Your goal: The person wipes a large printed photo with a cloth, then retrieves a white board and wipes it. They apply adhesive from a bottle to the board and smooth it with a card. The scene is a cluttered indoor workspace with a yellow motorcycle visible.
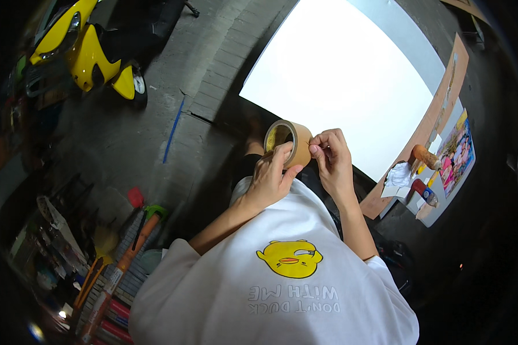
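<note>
A wide roll of brown packing tape (303, 150) is held up in front of my body, its hollow core facing left. My left hand (270, 177) grips it from below, fingers reaching into the core and thumb against the outer face. At the roll's right side my right hand (334, 155) pinches with thumb and forefinger against the tape surface, where a tape end may lie; that bit is too small to make out. Just beyond the roll lies a large white sheet (339, 80) on a raised surface.
A long wooden board (437, 123) runs along the sheet's right edge. Near it are a crumpled white wad (399, 174), a wooden-handled tool (426, 156), a small bottle (425, 192) and a colourful picture (456, 152). A yellow scooter (89, 57) stands far left; tools (133, 241) lie lower left.
</note>
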`<state>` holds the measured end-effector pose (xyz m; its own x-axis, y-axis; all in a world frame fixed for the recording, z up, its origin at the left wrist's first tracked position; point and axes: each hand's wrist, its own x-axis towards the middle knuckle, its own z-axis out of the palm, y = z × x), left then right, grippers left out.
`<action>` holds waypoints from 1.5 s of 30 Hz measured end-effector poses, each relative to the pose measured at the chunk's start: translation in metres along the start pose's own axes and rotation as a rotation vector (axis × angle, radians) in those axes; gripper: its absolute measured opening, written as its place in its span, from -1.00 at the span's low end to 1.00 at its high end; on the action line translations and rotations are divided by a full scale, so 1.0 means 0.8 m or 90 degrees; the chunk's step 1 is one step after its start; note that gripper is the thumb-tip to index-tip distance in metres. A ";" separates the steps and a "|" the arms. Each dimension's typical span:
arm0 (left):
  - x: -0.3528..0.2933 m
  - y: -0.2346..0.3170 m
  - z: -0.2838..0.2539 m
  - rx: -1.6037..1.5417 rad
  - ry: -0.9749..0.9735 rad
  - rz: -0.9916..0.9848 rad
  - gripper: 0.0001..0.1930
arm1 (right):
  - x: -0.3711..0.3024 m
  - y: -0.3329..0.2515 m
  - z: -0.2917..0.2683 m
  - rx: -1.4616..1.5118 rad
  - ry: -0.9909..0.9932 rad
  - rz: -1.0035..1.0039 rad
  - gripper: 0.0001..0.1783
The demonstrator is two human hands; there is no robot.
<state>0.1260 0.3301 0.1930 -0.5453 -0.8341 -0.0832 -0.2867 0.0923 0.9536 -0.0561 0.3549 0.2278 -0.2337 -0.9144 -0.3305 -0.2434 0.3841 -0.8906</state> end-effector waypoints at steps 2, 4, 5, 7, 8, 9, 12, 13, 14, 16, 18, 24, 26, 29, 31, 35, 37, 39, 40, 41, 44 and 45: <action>0.005 -0.013 -0.024 0.031 -0.071 0.003 -0.48 | 0.011 -0.004 0.010 -0.045 -0.031 0.036 -0.90; 0.012 -0.023 -0.050 0.085 -0.105 0.000 -0.46 | 0.012 -0.004 0.016 0.003 -0.092 0.059 -0.94; 0.014 -0.028 -0.060 0.112 -0.122 -0.001 -0.45 | 0.011 -0.005 0.019 0.028 -0.123 0.069 -0.95; 0.029 -0.043 -0.078 0.034 -0.086 -0.172 -0.42 | 0.003 -0.030 0.027 -0.027 -0.184 0.044 -0.96; 0.027 -0.041 -0.088 0.011 -0.113 -0.201 -0.42 | -0.008 -0.024 0.035 0.039 -0.149 0.078 -0.96; 0.032 -0.033 -0.097 -0.013 -0.141 -0.222 -0.42 | -0.013 -0.011 0.044 0.101 -0.107 0.106 -0.96; 0.042 -0.032 -0.109 0.045 -0.185 -0.167 -0.46 | 0.010 -0.010 0.067 0.188 0.166 0.084 -0.72; 0.049 -0.031 -0.111 0.042 -0.170 -0.130 -0.50 | 0.020 -0.026 0.066 0.144 0.110 0.078 -0.70; 0.057 -0.028 -0.113 0.038 -0.154 -0.094 -0.53 | 0.030 -0.040 0.064 0.099 0.055 0.072 -0.68; 0.068 -0.019 -0.116 0.049 -0.150 -0.032 -0.59 | 0.042 -0.044 0.061 0.020 -0.012 0.052 -0.80; 0.079 -0.011 -0.124 0.093 -0.164 0.020 -0.65 | 0.040 -0.042 0.060 0.104 0.062 0.121 -0.90; 0.092 -0.017 -0.137 -0.037 -0.189 -0.189 -0.75 | 0.055 -0.046 0.022 0.097 0.134 0.139 -0.61; 0.088 -0.013 -0.132 -0.050 -0.174 -0.124 -0.74 | 0.047 -0.031 0.031 0.139 0.014 0.212 -0.49; 0.102 -0.015 -0.116 -0.048 -0.163 -0.035 -0.70 | 0.047 -0.016 0.046 0.106 0.025 0.163 -0.52; 0.110 -0.016 -0.109 0.006 -0.163 0.033 -0.70 | 0.050 -0.022 0.043 0.123 0.048 0.207 -0.72; 0.117 0.001 -0.100 -0.064 -0.259 -0.138 -0.62 | 0.047 -0.031 0.021 0.096 0.141 0.184 -0.94; 0.125 0.012 -0.097 -0.023 -0.303 -0.193 -0.59 | 0.037 -0.040 -0.007 -0.027 0.172 0.076 -0.97; 0.138 0.034 -0.084 0.057 -0.290 -0.081 -0.58 | 0.031 -0.032 -0.018 0.074 0.212 0.090 -0.98; 0.144 0.043 -0.077 0.097 -0.283 -0.025 -0.57 | 0.030 -0.033 -0.025 0.107 0.227 0.100 -0.98; 0.146 0.048 -0.069 0.110 -0.280 -0.035 -0.56 | 0.029 -0.035 -0.031 0.139 0.242 0.110 -0.98; 0.160 0.062 -0.046 0.171 -0.290 -0.073 -0.57 | 0.025 -0.026 -0.050 0.129 0.237 0.127 -0.98; 0.165 0.066 -0.040 0.193 -0.303 -0.098 -0.58 | 0.023 -0.021 -0.056 0.127 0.242 0.139 -0.98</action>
<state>0.0639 0.2074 0.2420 -0.7532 -0.5208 -0.4018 -0.5648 0.1988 0.8010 -0.0988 0.3369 0.2509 -0.5962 -0.6888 -0.4125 0.0271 0.4962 -0.8678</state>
